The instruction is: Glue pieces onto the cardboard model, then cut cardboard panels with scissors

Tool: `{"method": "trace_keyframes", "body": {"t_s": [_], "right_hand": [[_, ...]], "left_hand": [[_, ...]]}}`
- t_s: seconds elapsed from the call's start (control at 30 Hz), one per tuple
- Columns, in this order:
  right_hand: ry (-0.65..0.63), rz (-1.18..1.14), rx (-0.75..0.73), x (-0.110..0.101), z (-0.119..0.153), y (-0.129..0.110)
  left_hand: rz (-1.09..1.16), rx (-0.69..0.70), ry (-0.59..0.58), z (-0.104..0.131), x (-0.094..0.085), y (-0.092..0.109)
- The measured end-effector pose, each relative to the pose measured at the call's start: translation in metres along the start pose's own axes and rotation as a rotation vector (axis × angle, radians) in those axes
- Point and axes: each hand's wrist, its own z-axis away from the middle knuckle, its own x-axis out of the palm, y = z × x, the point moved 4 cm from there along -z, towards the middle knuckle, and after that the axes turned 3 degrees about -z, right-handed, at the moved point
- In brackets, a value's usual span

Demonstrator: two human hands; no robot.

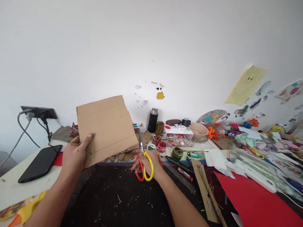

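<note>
My left hand (77, 151) grips the lower left part of a flat brown cardboard piece (106, 126), thumb on its front face and fingers behind. The cardboard is held up at a tilt above the table. In my right hand (151, 160) is a pair of scissors (141, 142) with one red and one yellow handle loop, the blades pointing up. Those blades stand just right of the cardboard's right edge and look closed together. Whether they touch the cardboard I cannot tell.
A black phone (40, 164) lies at left below a wall socket (39, 112). Behind my right hand stand a black thermos (153, 121), paint jars (177, 153) and a beige bowl (199, 130). Red paper (255, 198) and cardboard strips (204, 192) lie at right. Scraps dot the black mat (113, 198).
</note>
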Motion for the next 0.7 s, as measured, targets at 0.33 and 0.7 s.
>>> {"method": "trace_keyframes", "body": {"t_s": [0.33, 0.7], "right_hand": [[-0.110, -0.003, -0.024, -0.002, -0.004, 0.012], [-0.109, 0.000, 0.010, 0.004, 0.004, -0.003]], "left_hand": [[-0.099, 0.039, -0.057, -0.006, 0.000, -0.007], [-0.089, 0.040, -0.063, -0.007, 0.000, -0.009]]}}
